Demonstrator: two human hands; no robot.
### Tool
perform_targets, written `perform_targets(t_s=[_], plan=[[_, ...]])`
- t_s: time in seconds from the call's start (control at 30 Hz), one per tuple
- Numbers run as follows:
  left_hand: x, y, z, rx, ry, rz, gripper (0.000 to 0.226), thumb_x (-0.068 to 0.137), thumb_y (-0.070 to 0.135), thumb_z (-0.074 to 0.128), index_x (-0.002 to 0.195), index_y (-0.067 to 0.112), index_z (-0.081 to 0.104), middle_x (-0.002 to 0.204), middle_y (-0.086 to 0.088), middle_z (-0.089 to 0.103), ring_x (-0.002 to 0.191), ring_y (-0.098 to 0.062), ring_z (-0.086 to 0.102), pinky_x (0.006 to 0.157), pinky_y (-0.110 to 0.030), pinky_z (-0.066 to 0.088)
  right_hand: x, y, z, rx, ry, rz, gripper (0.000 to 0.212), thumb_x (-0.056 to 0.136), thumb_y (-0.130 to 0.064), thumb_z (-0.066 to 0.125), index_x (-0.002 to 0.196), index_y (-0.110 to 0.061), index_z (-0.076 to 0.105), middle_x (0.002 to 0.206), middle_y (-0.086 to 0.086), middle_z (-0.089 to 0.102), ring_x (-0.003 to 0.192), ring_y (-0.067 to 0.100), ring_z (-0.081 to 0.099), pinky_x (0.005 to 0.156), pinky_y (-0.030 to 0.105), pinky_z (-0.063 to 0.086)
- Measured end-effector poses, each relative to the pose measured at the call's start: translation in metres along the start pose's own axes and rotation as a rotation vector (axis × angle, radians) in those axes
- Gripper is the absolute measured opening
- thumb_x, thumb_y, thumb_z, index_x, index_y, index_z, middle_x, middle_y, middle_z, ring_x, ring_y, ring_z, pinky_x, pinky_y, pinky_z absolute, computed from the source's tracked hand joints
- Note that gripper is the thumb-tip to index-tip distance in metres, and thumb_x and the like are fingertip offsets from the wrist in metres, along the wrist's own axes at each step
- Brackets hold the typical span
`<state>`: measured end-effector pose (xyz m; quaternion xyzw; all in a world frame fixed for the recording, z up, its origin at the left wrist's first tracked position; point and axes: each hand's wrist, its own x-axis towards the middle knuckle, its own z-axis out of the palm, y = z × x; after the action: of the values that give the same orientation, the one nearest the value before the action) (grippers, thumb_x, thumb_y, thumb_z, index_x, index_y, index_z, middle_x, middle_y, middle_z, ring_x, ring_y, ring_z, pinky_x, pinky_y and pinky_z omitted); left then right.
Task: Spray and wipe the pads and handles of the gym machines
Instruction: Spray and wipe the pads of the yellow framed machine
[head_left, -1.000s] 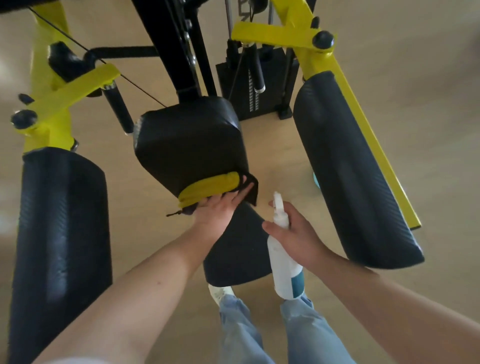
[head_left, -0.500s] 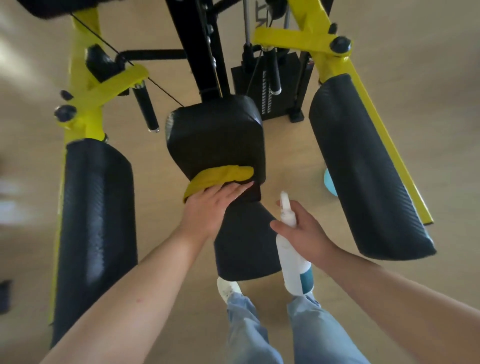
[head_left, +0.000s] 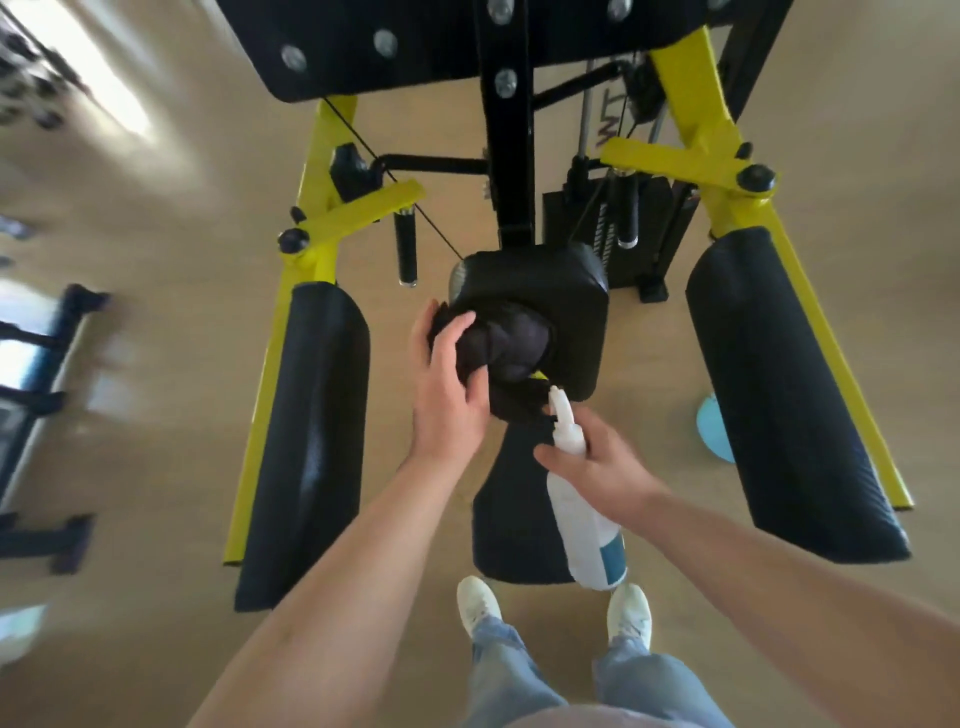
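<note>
Head view: a yellow and black gym machine (head_left: 511, 171) is seen from above, with both hands reached out over it.
Left hand: the left hand (head_left: 449, 387) is clenched round a bunched dark cloth (head_left: 514, 345); a small yellow edge of the cloth is seen beside the fingertips.
Cloth: it is held against the lower left part of the middle pad (head_left: 571, 296), just ahead of the left hand.
Right hand: the right hand (head_left: 597, 467) is wrapped round the neck of a white spray bottle (head_left: 584, 525); the nozzle is pointed at the cloth and is just beside it.
Seat pad: the seat pad (head_left: 511, 519) is seen below and between the two hands, partly covered by the bottle.
Side pads: the left pad (head_left: 306, 431) is hung to the left of the left hand; the right pad (head_left: 779, 395) is set well apart to the right of the right hand.
Handles: the left grip (head_left: 406, 249) is hung beyond the left hand, the right grip (head_left: 627, 213) beyond the right hand.
Floor: a blue object (head_left: 714, 431) is partly hidden behind the right pad, on the floor (head_left: 156, 364).
</note>
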<state>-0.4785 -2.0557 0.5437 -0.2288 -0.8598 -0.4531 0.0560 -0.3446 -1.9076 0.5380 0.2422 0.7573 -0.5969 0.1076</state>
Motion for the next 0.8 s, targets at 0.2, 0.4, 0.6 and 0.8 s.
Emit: perform_targets(t_s=[0.2, 0.4, 0.6, 0.8], plan=[[0.001, 0.007, -0.023, -0.334, 0.191, -0.435, 0.039, 0.095, 0.022, 0.039, 0.132, 0.021, 0.052, 0.122, 0.000, 0.062, 0.116, -0.014, 0.059, 0.105, -0.036, 0.048, 0.001, -0.044, 0.008, -0.101, -0.040, -0.093, 0.041, 0.098, -0.036, 0.070, 0.134, -0.040, 0.051, 0.094, -0.008, 0.066, 0.086, 0.013, 0.065, 0.068, 0.025, 0.051], [0.004, 0.006, -0.041, -0.550, 0.377, -0.680, 0.033, 0.108, 0.013, 0.032, 0.135, 0.019, 0.050, 0.110, 0.002, 0.062, 0.099, -0.014, 0.063, 0.073, -0.014, 0.050, 0.007, -0.074, 0.025, -0.221, -0.012, -0.046, 0.025, 0.099, -0.046, 0.067, 0.116, -0.035, 0.052, 0.100, -0.008, 0.064, 0.087, 0.014, 0.064, 0.064, 0.023, 0.048], [0.002, 0.008, -0.048, -0.625, 0.316, -0.682, 0.031, 0.110, 0.020, 0.031, 0.132, 0.032, 0.051, 0.125, -0.001, 0.059, 0.115, -0.019, 0.059, 0.087, -0.024, 0.049, 0.006, -0.079, 0.031, -0.289, -0.019, 0.003, 0.028, 0.097, -0.043, 0.070, 0.115, -0.038, 0.049, 0.098, -0.010, 0.062, 0.085, 0.011, 0.063, 0.062, 0.022, 0.044], [0.025, 0.029, -0.032, -0.527, 0.043, -0.351, 0.037, 0.107, 0.017, 0.037, 0.140, 0.032, 0.043, 0.131, 0.014, 0.053, 0.121, 0.010, 0.050, 0.090, 0.000, 0.036, 0.001, -0.071, 0.019, -0.305, 0.047, 0.034, 0.024, 0.094, -0.041, 0.072, 0.113, -0.033, 0.059, 0.094, -0.006, 0.065, 0.082, 0.011, 0.063, 0.062, 0.025, 0.045]])
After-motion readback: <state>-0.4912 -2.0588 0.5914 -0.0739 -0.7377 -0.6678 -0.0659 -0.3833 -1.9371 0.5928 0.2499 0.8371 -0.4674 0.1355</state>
